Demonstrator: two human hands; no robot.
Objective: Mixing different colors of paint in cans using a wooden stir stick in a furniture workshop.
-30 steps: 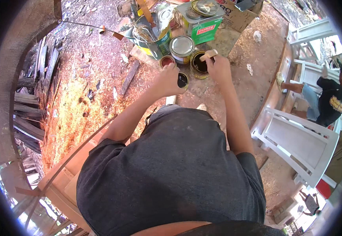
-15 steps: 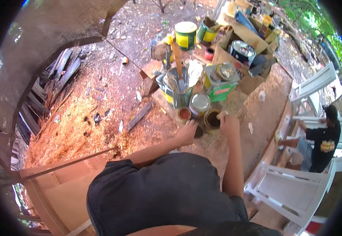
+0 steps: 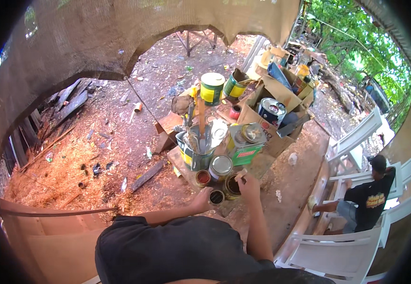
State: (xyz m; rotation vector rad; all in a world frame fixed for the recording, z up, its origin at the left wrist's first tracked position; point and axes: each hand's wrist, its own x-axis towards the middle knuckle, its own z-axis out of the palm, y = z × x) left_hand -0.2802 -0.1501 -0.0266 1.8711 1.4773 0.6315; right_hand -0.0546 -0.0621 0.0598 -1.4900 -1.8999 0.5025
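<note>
My left hand point(image 3: 201, 201) is closed on the side of a small open can point(image 3: 216, 197) with dark contents. My right hand point(image 3: 249, 183) grips a short pale wooden stick point(image 3: 240, 176) over a larger open can point(image 3: 232, 191) of dark brown liquid. Just beyond them stand a small can with red contents point(image 3: 202, 177) and a lidded silver can point(image 3: 221, 166). Behind these are a bucket point(image 3: 191, 156) holding brushes and a broad wooden paddle, and a green rectangular tin point(image 3: 244, 151), all on a worn board point(image 3: 276, 156).
Cardboard boxes point(image 3: 267, 132) and more paint containers point(image 3: 211, 92) lie farther back. At right a co-worker point(image 3: 366, 199) in a black shirt sits among white chairs point(image 3: 326, 251). An unpainted wooden piece point(image 3: 49, 241) is at lower left; a mesh sheet point(image 3: 87, 38) hangs overhead.
The view has tilted upward, bringing hanging mesh and trees into sight. My hands stay at the same cans. The co-worker's arm has shifted toward the white chair.
</note>
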